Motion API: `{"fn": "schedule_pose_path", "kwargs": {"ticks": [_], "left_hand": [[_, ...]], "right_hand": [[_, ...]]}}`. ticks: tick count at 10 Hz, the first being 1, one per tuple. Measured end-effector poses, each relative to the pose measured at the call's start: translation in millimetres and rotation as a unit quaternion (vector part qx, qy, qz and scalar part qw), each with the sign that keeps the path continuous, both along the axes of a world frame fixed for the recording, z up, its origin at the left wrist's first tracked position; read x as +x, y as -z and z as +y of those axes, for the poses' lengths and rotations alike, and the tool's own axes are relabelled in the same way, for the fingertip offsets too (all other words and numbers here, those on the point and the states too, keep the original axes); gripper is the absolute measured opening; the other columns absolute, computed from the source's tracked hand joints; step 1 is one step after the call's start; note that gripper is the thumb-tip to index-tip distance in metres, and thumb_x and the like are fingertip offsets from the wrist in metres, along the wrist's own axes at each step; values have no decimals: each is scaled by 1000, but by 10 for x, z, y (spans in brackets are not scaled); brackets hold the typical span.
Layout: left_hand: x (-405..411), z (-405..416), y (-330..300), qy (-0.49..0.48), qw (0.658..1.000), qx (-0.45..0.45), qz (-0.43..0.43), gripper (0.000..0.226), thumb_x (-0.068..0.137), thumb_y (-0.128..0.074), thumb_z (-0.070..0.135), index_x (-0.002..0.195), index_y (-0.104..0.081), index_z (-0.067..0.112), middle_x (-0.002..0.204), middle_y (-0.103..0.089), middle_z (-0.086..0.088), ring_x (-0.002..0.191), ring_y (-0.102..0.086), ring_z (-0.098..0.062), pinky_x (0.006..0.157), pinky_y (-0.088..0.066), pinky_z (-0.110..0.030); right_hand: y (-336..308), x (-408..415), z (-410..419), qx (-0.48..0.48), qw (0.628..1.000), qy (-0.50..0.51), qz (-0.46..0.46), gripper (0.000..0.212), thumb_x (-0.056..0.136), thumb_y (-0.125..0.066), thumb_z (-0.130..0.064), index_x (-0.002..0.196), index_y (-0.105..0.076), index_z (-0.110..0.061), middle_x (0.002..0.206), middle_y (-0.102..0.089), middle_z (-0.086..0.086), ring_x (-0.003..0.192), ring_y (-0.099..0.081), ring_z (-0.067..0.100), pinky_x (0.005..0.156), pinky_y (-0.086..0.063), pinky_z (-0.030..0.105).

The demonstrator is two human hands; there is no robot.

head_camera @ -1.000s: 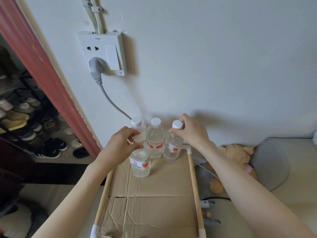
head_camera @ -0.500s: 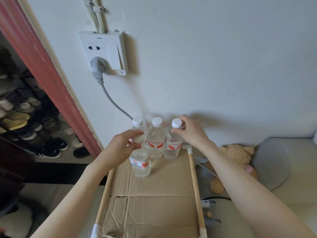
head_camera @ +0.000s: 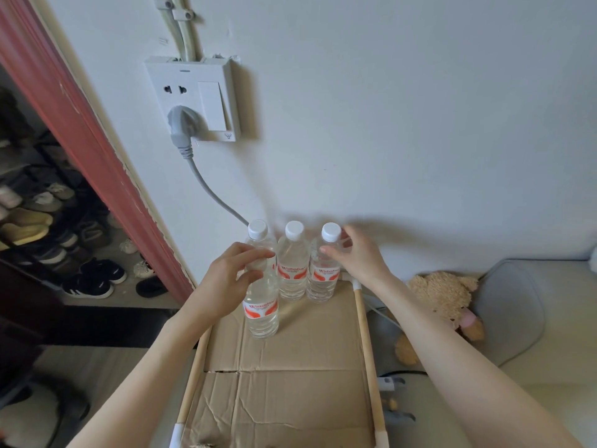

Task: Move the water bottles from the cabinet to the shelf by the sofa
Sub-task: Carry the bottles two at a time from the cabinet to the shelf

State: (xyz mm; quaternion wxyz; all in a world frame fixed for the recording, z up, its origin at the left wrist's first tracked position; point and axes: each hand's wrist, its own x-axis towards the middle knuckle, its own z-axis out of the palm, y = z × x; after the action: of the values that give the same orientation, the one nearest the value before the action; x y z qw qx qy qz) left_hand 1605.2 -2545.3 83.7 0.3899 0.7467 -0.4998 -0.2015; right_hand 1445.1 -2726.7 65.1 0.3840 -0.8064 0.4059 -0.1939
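Bottles: four clear, white-capped, red-labelled, upright.
Left hand: fingers pinched the front bottle by its cap.
Right hand: fingers loosely spread beside the right bottle.

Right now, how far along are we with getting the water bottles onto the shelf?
Three bottles stand in a row by the wall, the middle bottle among them. The left hand holds the front bottle by its cap; the right hand is beside the right-hand bottle. The cabinet is out of view.

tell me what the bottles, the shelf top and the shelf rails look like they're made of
Bottles: clear, glossy, ribbed, likely thin plastic; white caps look like matte plastic.
Shelf top: brown corrugated cardboard, matte, creased, with flap seams.
Shelf rails: pale, matte, probably wood, with white end joints, likely plastic.
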Motion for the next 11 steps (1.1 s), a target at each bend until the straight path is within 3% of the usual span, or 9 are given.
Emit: {"fn": "schedule_pose_path", "kwargs": {"ticks": [1,3,4,5,7,8,9,10,11], "left_hand": [[-27,74,66,-26,998,-49,42,48,85,-57,6,125,-47,32,115,-53,7,109,-52,-11,94,-40,-21],[-195,324,606,-130,975,-17,179,84,59,-74,52,130,-31,39,131,-43,7,115,-47,-5,96,-45,-37],[-344,291,746,-133,970,-23,200,73,71,-75,23,125,-33,46,118,-47,37,110,-54,-13,85,-48,-26],[-413,237,758,-145,969,-14,198,57,78,-67,6,129,-43,16,82,-32,67,107,-53,-14,82,-42,-20],[-299,229,855,-168,961,-9,218,46,81,-61,1,118,-50,25,78,-42,59,106,-56,-14,94,-42,-35],[-239,206,907,-152,964,-5,218,48,82,-59,-1,114,-46,33,84,-41,62,97,-52,12,96,-40,-35],[-216,144,916,-149,967,-13,206,45,81,-60,-2,122,-49,16,89,-43,59,105,-55,-4,96,-42,-35],[-239,115,886,-132,969,-17,207,48,83,-58,-2,127,-45,11,90,-41,60,106,-53,1,92,-42,-24],[-268,150,865,-113,968,-32,223,47,84,-55,-3,129,-43,8,100,-40,47,97,-37,33,88,-35,-2]], "right_hand": [[153,-96,123,68,996,11,-53,50,77,-71,-25,120,-48,-20,106,-55,-10,98,-54,8,70,-40,8],[637,-127,254,133,988,31,-74,66,75,-73,-23,130,-38,-21,111,-62,-8,105,-59,9,88,-45,24],[803,-93,284,135,989,43,-43,59,73,-74,-28,123,-43,-22,106,-59,-12,106,-57,10,90,-43,28],[871,-34,298,130,988,69,-57,57,75,-73,-27,122,-43,-15,105,-58,-9,102,-57,11,85,-41,24],[931,43,280,94,991,82,-49,52,76,-72,-26,119,-46,-12,104,-60,-4,95,-53,8,82,-37,21],[989,28,250,107,989,78,-58,46,76,-72,-24,114,-47,-16,104,-63,-3,99,-59,13,85,-42,25],[1021,20,239,126,987,79,-63,46,76,-72,-25,113,-45,-23,107,-62,-4,103,-59,13,90,-44,27],[1028,18,258,136,985,84,-62,47,76,-72,-28,114,-45,-22,109,-63,-4,102,-59,11,86,-43,24],[1039,25,283,145,983,94,-56,51,77,-71,-30,118,-44,-17,111,-63,-2,101,-59,10,86,-42,24]]}}
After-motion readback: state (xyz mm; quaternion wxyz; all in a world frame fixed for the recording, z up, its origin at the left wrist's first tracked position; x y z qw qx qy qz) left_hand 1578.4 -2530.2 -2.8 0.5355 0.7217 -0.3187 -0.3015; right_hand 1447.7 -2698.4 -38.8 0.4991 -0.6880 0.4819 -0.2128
